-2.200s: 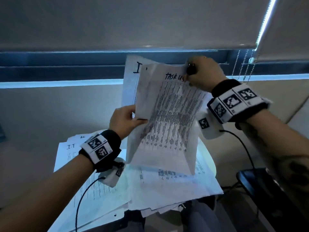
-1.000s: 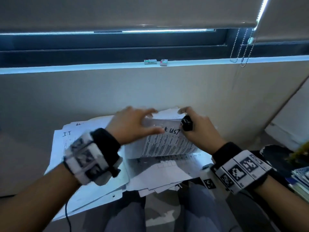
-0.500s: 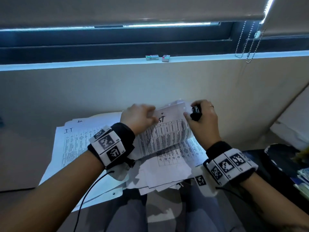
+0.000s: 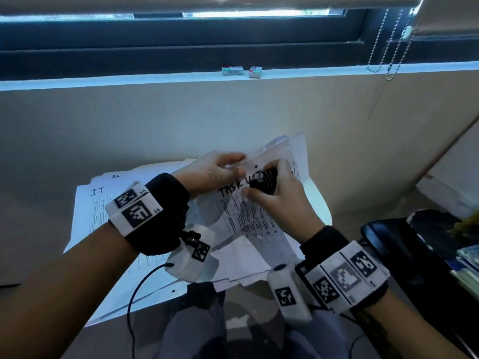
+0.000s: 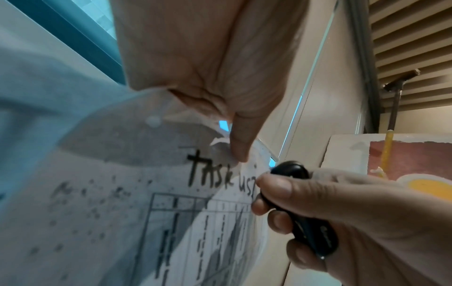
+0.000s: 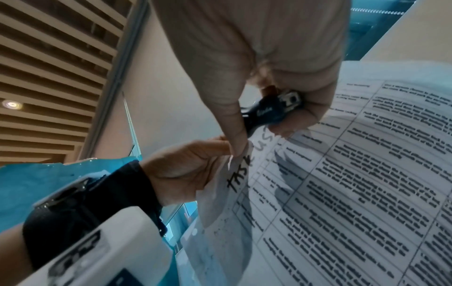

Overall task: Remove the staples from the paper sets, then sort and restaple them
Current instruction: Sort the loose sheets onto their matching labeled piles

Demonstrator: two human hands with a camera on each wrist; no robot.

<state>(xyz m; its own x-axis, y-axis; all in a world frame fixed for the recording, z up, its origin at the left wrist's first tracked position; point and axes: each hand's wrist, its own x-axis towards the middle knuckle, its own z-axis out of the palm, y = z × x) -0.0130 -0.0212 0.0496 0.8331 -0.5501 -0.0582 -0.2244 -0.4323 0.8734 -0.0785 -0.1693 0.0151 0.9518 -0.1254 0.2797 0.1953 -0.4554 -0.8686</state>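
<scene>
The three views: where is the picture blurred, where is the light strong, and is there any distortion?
Head view: bright strip at the window, room dim and bluish, edges bent by the wide lens. Left wrist view: the paper set is smeared, the black tool sharper. Right wrist view: printed text is soft, and the right hand looms large.
</scene>
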